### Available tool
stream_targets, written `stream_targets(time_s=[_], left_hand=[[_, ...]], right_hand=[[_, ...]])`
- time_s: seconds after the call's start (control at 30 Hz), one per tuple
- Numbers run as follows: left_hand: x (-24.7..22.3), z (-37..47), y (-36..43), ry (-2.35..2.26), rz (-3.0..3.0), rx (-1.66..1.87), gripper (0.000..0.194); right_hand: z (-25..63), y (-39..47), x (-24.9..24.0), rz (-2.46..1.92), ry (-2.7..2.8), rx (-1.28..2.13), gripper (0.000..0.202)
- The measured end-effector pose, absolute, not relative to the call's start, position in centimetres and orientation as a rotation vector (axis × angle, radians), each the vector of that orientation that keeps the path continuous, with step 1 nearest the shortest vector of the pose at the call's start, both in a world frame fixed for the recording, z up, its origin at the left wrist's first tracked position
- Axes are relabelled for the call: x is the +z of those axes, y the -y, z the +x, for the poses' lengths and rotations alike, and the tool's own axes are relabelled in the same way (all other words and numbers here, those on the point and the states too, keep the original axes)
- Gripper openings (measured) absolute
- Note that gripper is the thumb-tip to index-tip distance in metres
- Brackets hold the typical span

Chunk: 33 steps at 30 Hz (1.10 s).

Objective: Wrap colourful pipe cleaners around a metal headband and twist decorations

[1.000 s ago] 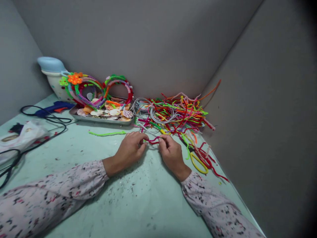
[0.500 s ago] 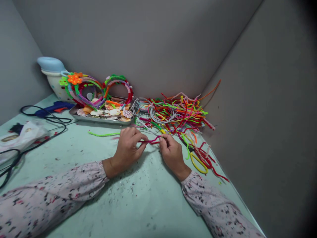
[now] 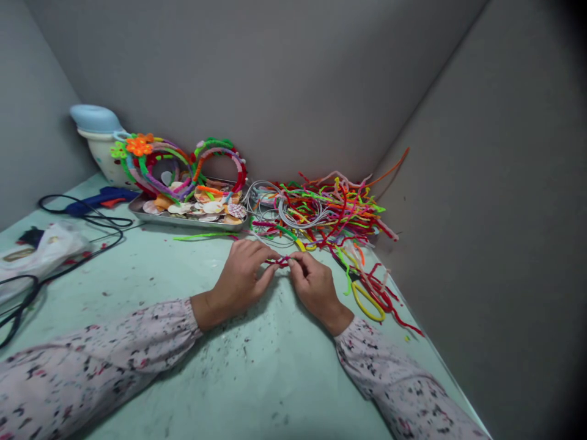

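Between my two hands, red and purple fuzzy stems (image 3: 283, 261) cross each other just above the table. My left hand (image 3: 247, 273) pinches them from the left between thumb and fingers. From the right, my right hand (image 3: 314, 285) pinches the same stems, its fingertips close to those of the left. A light green stem (image 3: 206, 235) sticks out to the left beyond my left hand, with a dark pink end beside it. Whether it joins the held stems is hidden behind the hand.
Behind are a metal tray (image 3: 192, 224) of shells with fuzzy headbands (image 3: 220, 146), and a pile of coloured stems (image 3: 339, 205) with wire loops. Yellow-handled scissors (image 3: 368, 304) lie right. A blue glue gun (image 3: 94, 200), black cable (image 3: 103, 244) and plastic bag (image 3: 55, 247) are left.
My hands have come closer together, and less of the red and purple stems shows between them. The green stem has shifted up and right, nearer the tray.
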State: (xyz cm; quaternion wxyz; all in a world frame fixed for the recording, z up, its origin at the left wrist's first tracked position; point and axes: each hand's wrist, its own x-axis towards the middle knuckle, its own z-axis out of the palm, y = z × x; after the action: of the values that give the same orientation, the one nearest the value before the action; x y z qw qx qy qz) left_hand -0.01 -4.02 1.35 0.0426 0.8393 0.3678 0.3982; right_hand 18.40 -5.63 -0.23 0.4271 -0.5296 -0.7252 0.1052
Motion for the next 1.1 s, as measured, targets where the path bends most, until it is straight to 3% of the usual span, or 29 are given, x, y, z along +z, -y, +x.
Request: stream_targets(time_s=[0.57, 1.1], left_hand=[[1.0, -0.4, 3.3, -1.188, 2.73, 1.16, 0.023], [0.5, -0.5, 2.8, -1.132, 2.716, 1.13, 0.01]], right_hand=[[18.3, 5.8, -0.7, -1.267, 1.967, 0.274, 0.018], [18.3, 5.9, -0.6, -1.235, 2.005, 0.27, 0.019]])
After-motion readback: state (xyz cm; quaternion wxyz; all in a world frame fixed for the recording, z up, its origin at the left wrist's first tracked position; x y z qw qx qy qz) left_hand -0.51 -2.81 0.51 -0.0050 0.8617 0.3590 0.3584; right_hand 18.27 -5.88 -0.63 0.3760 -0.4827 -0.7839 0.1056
